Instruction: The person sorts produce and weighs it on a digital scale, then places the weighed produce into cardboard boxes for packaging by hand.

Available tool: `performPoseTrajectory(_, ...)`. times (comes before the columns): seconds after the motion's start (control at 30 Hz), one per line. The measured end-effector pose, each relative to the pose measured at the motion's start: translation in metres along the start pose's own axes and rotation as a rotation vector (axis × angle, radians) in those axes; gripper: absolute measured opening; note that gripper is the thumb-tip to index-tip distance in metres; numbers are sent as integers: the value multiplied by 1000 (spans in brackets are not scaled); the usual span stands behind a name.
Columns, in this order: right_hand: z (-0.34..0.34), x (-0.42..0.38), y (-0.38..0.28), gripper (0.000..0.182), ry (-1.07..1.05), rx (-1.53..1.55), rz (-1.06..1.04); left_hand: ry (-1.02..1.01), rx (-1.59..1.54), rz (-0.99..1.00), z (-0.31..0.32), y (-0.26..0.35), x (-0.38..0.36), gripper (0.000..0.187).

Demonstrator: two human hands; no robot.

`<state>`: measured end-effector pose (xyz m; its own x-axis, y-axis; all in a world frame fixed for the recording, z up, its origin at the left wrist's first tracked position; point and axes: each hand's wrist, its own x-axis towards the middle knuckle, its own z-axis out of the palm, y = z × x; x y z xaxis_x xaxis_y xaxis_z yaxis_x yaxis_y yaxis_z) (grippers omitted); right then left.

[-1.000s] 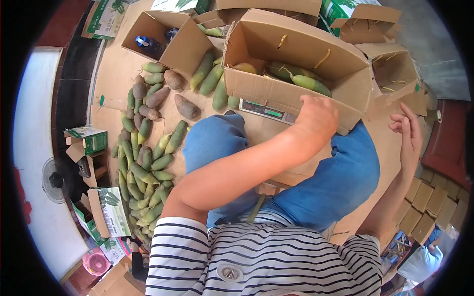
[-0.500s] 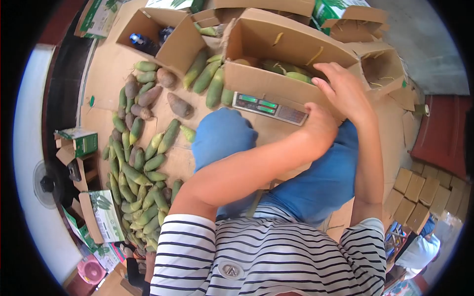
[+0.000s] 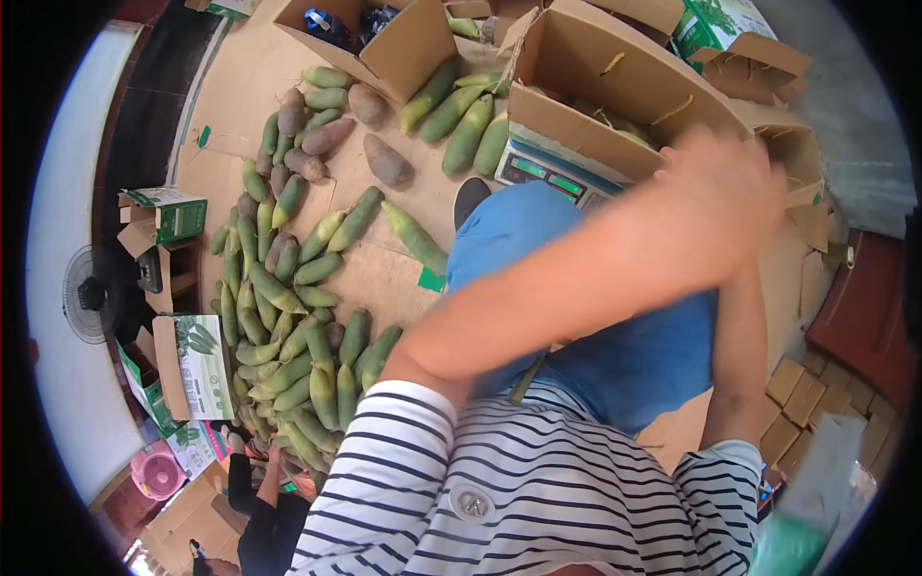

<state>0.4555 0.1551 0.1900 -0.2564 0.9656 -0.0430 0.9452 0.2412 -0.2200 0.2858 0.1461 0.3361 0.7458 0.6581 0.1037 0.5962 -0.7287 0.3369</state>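
My left arm stretches across to the right, and my left hand (image 3: 720,182) is smeared by motion at the near right corner of a large cardboard box (image 3: 586,132). Behind it my right hand is mostly hidden; only the right forearm (image 3: 741,336) shows plainly, rising toward the same corner. Green radishes (image 3: 624,125) lie partly visible inside the box, which has yellow rope handles. Under the box's near side is a digital scale (image 3: 547,177) with lit green displays, partly covered by my knee and arm.
Many green radishes (image 3: 288,370) are heaped on the floor at left, with several brownish radishes (image 3: 387,160) above. A smaller box (image 3: 413,53) holds dark bottles. Printed cartons (image 3: 202,360), a fan (image 3: 91,296) and a pink basin (image 3: 158,470) stand left. A person in black (image 3: 264,518) is at lower left.
My left hand has left the scale's end and moved up and right, crossing over my right hand. The camera view has shifted, and more of the scale's body shows under the box.
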Motion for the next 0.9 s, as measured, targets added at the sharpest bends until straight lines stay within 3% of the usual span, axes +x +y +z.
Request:
performPoseTrajectory(0.03, -4, 9, 3, 24, -101, 11, -17, 423, -114, -35, 2, -27, -13, 18)
performPoseTrajectory(0.07, -8, 19, 7, 25, -200, 22, -33, 685, -145, 15, 0, -57, -32, 19)
performPoseTrajectory(0.13, -9, 25, 14, 30, -297, 30, -85, 748, -81, -267, 11, -120, -72, 23)
performPoseTrajectory(0.2, -6, 23, 15, 29, -246, 48, -72, 609, -7, -612, 68, -186, -130, 25)
performPoseTrajectory(0.27, -3, 22, 15, 29, -205, 72, -83, 305, -108, -977, 155, -252, -207, 38)
performPoseTrajectory(0.33, -2, 21, 16, 28, -164, 94, -110, 280, -258, -1168, 258, -291, -289, 50)
performPoseTrajectory(0.37, -3, 20, 15, 28, -193, 88, -92, 342, -211, -1217, 299, -289, -320, 53)
performPoseTrajectory(0.43, -7, 22, 10, 27, -243, 69, -53, 152, -651, -1492, 342, -279, -356, 56)
performPoseTrajectory(0.5, -3, 20, 13, 26, -191, 58, -96, 112, -899, -1929, 358, -249, -352, 59)
performPoseTrajectory(0.57, -2, 19, 16, 26, -171, 63, -97, 184, -1166, -1852, 389, -231, -358, 58)
performPoseTrajectory(0.63, -7, 20, 11, 25, -201, 64, -62, 197, -1100, -1875, 405, -229, -351, 56)
performPoseTrajectory(0.7, -11, 22, 7, 24, -236, 56, -45, 358, -1280, -1864, 432, -241, -364, 56)
performPoseTrajectory(0.8, -9, 20, 11, 22, -236, 49, -39, 409, -1320, -1699, 368, -219, -338, 53)
performPoseTrajectory(0.9, -9, 18, 10, 24, -249, 53, -38, 617, -1256, -1363, 302, -198, -305, 44)
